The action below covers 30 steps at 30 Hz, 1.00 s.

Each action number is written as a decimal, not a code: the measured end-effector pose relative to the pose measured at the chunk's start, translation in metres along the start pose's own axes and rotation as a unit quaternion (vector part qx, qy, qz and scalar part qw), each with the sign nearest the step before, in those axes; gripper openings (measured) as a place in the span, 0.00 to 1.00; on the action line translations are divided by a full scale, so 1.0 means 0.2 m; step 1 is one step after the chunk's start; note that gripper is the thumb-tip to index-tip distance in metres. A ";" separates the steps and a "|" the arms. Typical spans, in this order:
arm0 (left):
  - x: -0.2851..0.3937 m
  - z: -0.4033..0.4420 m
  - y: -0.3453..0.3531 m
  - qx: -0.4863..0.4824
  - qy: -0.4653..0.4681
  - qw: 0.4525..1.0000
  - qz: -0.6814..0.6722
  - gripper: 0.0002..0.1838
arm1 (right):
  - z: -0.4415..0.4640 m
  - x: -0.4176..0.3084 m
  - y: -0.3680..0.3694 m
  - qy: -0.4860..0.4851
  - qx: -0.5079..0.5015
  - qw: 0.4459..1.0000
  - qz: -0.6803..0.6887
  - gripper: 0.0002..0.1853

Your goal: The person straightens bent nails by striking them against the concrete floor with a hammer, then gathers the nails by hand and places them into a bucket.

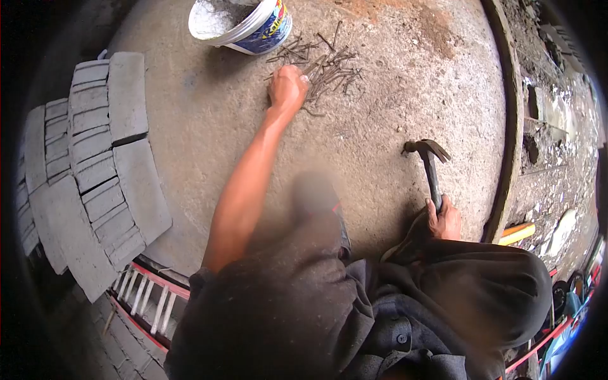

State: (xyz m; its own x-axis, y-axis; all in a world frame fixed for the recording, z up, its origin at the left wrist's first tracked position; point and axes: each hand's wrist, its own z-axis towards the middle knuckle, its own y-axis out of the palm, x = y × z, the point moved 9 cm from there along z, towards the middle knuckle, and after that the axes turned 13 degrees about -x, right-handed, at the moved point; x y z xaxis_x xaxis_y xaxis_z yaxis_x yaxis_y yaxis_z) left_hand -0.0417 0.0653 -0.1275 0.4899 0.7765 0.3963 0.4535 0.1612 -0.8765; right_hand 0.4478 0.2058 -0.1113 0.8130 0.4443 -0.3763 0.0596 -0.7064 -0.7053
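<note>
Long, dark, rusty nails (330, 71), some of them bent, lie in a loose pile on the concrete floor. At the pile's left edge is my left hand (289, 88), its fingers curled closed. What is in those fingers, if anything, is hidden by the hand. My right hand (445, 220) is wrapped round the handle of a claw hammer (430, 161), low by my right leg. The hammer's head points away from me, with its claw to the right, a forearm's length from the nails.
A white and blue plastic bucket (263, 31) with grey residue inside stands behind the pile. Grey concrete blocks (140, 190) are stacked at the left, near a red-railed ladder (152, 294). A raised edge (510, 120) borders the floor at right, with rubble beyond.
</note>
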 end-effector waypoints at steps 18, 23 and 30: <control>0.29 -0.84 0.63 -0.234 -0.168 0.763 -0.579 0.20 | -0.01 -0.03 -0.02 0.028 -0.018 0.999 0.002 0.23; 0.34 -1.01 0.84 -0.157 -0.221 0.716 -0.644 0.23 | 0.01 0.02 0.02 0.049 -0.033 0.998 -0.018 0.25; 0.52 -0.80 0.42 -0.074 0.179 0.973 -0.122 0.19 | 0.01 0.02 0.02 0.053 -0.039 0.998 -0.009 0.25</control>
State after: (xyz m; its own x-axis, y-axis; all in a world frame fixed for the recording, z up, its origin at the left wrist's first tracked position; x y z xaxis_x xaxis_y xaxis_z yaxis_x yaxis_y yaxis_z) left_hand 0.1674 0.0625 -0.1157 0.5709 0.4593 0.6805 0.6776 0.2046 -0.7064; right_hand 0.4502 0.2058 -0.1169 0.8682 0.3995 -0.2945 0.1167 -0.7411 -0.6612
